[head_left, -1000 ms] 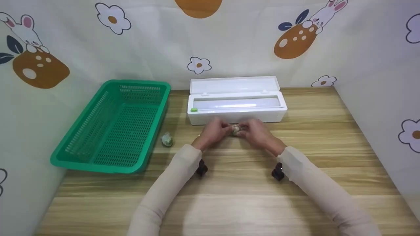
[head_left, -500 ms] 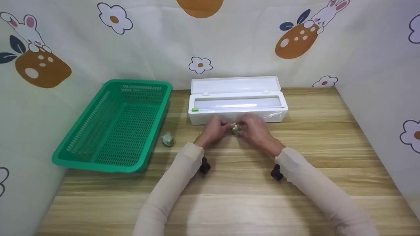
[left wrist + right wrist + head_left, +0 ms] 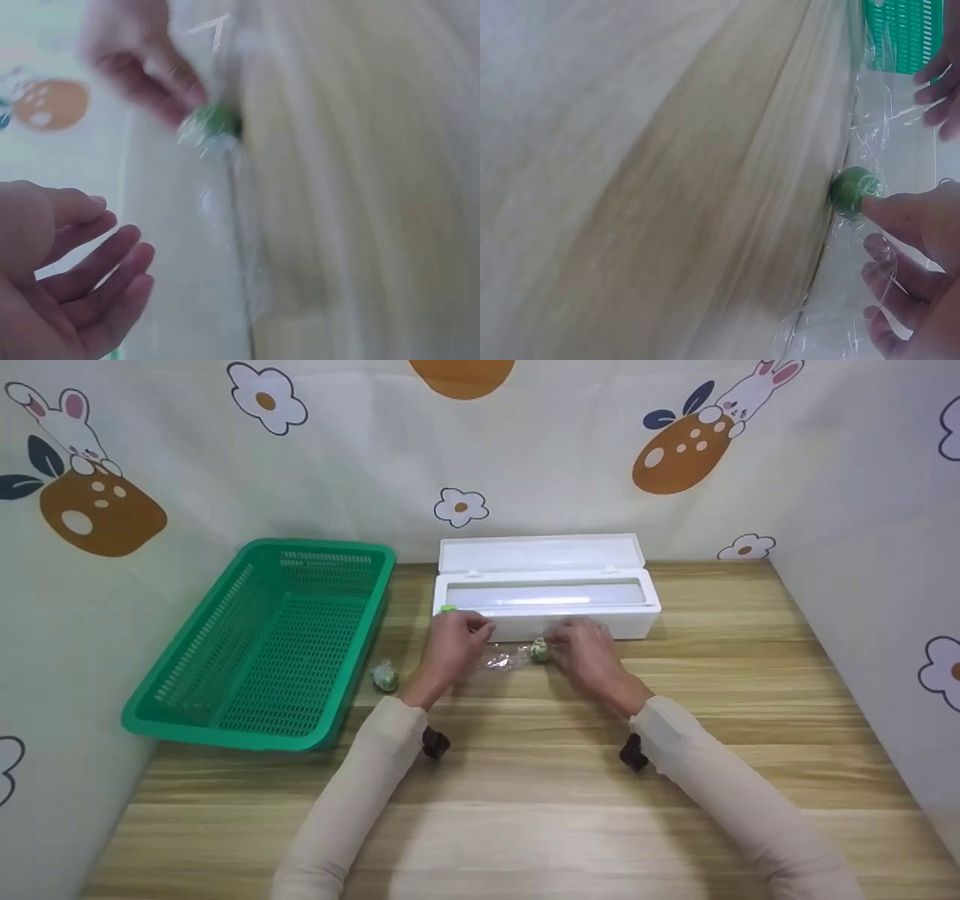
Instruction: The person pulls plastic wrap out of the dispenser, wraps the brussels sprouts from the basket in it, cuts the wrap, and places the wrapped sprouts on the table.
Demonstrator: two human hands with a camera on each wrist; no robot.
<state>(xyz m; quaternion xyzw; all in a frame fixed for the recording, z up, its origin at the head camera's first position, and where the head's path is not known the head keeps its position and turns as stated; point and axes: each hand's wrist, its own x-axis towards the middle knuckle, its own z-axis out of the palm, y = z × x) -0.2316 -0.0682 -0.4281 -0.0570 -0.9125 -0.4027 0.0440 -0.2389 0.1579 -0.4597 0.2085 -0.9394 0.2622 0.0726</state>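
A small round green fruit [image 3: 539, 649], lime-like, lies on the wooden table in clear cling film [image 3: 500, 660] in front of the white film dispenser. My right hand [image 3: 591, 656] holds the fruit at its right side; in the right wrist view the thumb touches the green skin [image 3: 847, 189] and film lies across the fingers. My left hand [image 3: 455, 643] is raised near the dispenser's left end, apart from the fruit. Its fingers are loosely bent and hold nothing in the left wrist view. Film stretches leftward from the fruit.
The white dispenser [image 3: 525, 626] has its lid raised, a film roll inside and a green slider [image 3: 448, 608]. A green slotted basket [image 3: 322, 735] stands at the left. Beside it lies another film-wrapped green fruit [image 3: 385, 677]. Patterned cloth [image 3: 360, 457] encloses the table.
My left hand has left the fruit and moved left, uncovering the film stretched between. My right hand stays at the fruit.
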